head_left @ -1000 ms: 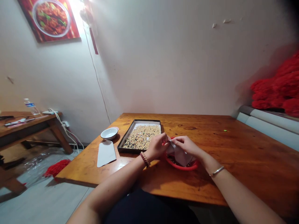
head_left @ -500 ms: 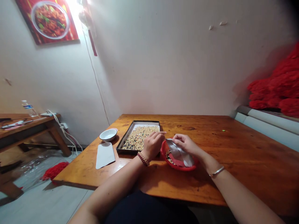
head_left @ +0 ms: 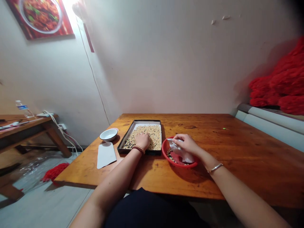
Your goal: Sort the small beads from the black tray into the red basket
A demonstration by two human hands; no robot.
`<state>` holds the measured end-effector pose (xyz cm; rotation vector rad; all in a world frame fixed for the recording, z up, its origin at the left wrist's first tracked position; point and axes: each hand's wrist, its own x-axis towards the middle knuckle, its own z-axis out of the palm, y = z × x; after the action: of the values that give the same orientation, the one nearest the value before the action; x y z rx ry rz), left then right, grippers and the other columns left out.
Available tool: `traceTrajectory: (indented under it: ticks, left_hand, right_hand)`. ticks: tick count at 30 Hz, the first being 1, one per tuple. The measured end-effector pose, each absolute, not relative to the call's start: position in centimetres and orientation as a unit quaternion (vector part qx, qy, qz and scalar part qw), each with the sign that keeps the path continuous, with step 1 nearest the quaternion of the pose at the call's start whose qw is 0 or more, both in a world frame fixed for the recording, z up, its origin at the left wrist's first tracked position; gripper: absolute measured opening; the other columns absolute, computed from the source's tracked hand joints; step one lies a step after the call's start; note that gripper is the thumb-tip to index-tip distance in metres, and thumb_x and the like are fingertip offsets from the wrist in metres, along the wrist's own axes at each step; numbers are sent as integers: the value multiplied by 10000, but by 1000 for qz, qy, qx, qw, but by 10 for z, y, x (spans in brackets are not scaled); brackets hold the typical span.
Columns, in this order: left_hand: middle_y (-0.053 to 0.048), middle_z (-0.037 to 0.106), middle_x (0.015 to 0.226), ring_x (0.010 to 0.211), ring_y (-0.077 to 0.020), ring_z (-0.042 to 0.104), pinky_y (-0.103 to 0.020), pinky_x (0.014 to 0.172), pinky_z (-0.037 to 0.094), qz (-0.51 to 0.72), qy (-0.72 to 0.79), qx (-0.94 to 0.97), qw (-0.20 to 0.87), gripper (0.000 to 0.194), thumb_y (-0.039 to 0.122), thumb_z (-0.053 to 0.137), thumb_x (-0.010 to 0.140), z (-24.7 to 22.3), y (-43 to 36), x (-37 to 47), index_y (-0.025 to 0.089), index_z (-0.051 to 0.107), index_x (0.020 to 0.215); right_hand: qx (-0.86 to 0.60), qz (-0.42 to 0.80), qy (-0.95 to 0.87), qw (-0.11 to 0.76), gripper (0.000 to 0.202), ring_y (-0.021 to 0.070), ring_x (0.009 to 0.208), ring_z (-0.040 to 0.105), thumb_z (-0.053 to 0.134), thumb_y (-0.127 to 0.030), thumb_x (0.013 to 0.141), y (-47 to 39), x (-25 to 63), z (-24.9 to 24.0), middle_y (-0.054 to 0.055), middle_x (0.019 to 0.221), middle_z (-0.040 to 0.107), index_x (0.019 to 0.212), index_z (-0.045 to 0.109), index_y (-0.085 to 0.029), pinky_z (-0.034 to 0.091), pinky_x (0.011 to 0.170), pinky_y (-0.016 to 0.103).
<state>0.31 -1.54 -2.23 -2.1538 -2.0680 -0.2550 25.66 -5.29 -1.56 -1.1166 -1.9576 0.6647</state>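
Pale wall (head_left: 166, 63), food poster (head_left: 40, 15), wooden table (head_left: 237, 152), grey floor (head_left: 42, 202)

Hands (head_left: 142, 141) over bean tray (head_left: 123, 145), basket (head_left: 165, 151)

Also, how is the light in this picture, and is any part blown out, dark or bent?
Head view: a lamp burns out the upper-left wall beside the food poster; the top-right corner falls to black; wide-lens bending tilts the walls. The tray, the left hand in it, and the right hand on the red basket look sharp.
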Motion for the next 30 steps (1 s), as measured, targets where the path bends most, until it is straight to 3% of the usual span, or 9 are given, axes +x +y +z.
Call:
traceTrajectory:
  ticks: [6,18,30]
  left_hand:
    - [-163,585,1147,1102,-316,495,-452,915,374,-102,-708,-692,99,367,145,404,850,-18,-17,5,181,598,1159]
    - [-148,602,1123,1094,-312,501,-453,907,378,-76,-705,-700,84,305,154,410,875,-17,-17,5,208,656,1047]
    - [-176,602,1132,1113,-324,502,-459,925,390,-57,-707,-700,90,288,246,438,893,-20,-12,5,150,690,994]
  right_hand:
    - [-422,238,-785,387,269,164,674,560,536,-412,852,-56,255,-16,37,748,667,778,640,-175,386,616,260]
    - [-413,279,-788,362,257,167,699,576,612,-407,812,-58,255,-19,45,766,671,763,659,-159,399,627,260]
    - [-398,309,-780,372,321,170,708,584,627,-470,800,-58,254,-17,58,776,656,744,649,-155,424,634,263]
